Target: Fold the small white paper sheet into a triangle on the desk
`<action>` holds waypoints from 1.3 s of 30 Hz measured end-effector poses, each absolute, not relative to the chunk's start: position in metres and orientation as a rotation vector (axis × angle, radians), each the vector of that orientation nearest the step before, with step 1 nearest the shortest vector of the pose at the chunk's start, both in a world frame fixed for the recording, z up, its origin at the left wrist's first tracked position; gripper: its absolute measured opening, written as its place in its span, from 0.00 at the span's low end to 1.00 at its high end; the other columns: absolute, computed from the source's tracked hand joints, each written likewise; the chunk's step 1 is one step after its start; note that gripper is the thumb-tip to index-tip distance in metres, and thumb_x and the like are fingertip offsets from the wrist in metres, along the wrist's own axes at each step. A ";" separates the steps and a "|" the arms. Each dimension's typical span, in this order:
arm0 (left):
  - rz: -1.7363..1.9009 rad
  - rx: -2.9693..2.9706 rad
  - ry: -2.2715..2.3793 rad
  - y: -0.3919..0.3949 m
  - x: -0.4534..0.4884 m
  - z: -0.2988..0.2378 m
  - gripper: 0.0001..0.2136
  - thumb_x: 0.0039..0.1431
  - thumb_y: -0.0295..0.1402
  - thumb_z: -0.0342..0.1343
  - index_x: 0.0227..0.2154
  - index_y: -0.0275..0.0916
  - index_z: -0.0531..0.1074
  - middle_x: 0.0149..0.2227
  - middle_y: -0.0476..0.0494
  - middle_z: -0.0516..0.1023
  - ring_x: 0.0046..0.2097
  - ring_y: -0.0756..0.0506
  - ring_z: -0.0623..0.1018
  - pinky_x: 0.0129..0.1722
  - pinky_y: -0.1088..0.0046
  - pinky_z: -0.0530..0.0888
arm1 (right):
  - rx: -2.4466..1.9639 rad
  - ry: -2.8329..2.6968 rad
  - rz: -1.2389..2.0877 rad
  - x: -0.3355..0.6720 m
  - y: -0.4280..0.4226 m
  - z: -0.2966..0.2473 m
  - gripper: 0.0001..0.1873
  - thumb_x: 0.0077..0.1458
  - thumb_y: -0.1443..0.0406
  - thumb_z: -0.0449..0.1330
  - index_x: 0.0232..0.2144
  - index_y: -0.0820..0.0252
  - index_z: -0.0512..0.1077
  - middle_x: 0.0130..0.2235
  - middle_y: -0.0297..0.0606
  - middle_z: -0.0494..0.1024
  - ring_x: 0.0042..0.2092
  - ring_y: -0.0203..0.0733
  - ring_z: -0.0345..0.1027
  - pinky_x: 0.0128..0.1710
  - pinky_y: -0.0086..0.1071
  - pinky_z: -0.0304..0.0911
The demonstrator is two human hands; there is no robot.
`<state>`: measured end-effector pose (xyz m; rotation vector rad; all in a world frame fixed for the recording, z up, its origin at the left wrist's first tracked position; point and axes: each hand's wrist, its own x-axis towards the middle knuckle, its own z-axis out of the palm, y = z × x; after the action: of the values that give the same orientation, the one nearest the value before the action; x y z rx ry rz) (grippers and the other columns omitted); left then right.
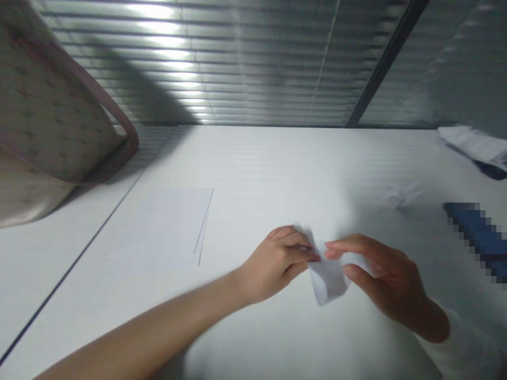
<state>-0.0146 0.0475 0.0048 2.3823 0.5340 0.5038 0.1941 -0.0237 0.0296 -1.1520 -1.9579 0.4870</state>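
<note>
My left hand and my right hand both pinch a folded piece of white paper above the white table, its lower end hanging between them. The fingertips of the two hands nearly meet at its upper edge. A flat white paper sheet lies to the left of my left hand, with thin grey lines near its right edge. To the right, beyond my right hand, rests a small folded white paper shape.
A quilted beige bag with a mauve trim leans in at the upper left. A stack of white papers lies at the far right edge, near a blurred blue object. Metal slatted blinds stand behind the table.
</note>
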 end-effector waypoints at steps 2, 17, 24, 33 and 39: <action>0.509 2.240 0.563 0.047 -0.014 0.014 0.13 0.66 0.34 0.46 0.36 0.37 0.76 0.38 0.41 0.76 0.43 0.44 0.73 0.49 0.65 0.67 | -1.091 -1.962 0.610 0.197 -0.021 0.036 0.21 0.54 0.51 0.60 0.47 0.53 0.69 0.42 0.37 0.79 0.42 0.41 0.74 0.41 0.30 0.69; 0.181 1.284 0.762 0.038 -0.014 0.030 0.21 0.57 0.49 0.55 0.24 0.33 0.73 0.22 0.49 0.71 0.23 0.52 0.66 0.23 0.77 0.61 | -1.392 -1.108 1.627 0.198 -0.002 0.023 0.14 0.51 0.56 0.63 0.33 0.61 0.73 0.29 0.34 0.77 0.32 0.39 0.71 0.33 0.31 0.64; 0.035 1.245 0.700 0.048 -0.020 0.021 0.19 0.59 0.48 0.54 0.29 0.34 0.75 0.29 0.46 0.75 0.29 0.49 0.70 0.31 0.74 0.66 | -1.445 -1.075 1.606 0.205 0.008 0.007 0.15 0.48 0.55 0.65 0.26 0.62 0.75 0.27 0.34 0.78 0.29 0.36 0.68 0.32 0.30 0.63; -0.070 1.267 0.673 0.056 -0.019 0.028 0.19 0.61 0.46 0.51 0.28 0.34 0.73 0.25 0.50 0.68 0.28 0.51 0.64 0.29 0.76 0.61 | -1.430 -0.968 1.652 0.204 0.005 0.010 0.12 0.46 0.57 0.67 0.24 0.61 0.75 0.25 0.32 0.77 0.28 0.35 0.68 0.30 0.29 0.62; -0.066 1.201 0.703 0.053 -0.016 0.032 0.18 0.61 0.45 0.52 0.29 0.34 0.74 0.28 0.47 0.72 0.30 0.50 0.67 0.30 0.75 0.63 | -1.451 -0.934 1.629 0.203 0.007 0.011 0.14 0.45 0.56 0.67 0.23 0.62 0.74 0.24 0.32 0.75 0.28 0.35 0.66 0.31 0.30 0.61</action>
<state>-0.0163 0.0528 0.0316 1.2014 0.7035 -0.0655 0.2028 0.0072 0.0114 -1.4508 -0.9344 1.6294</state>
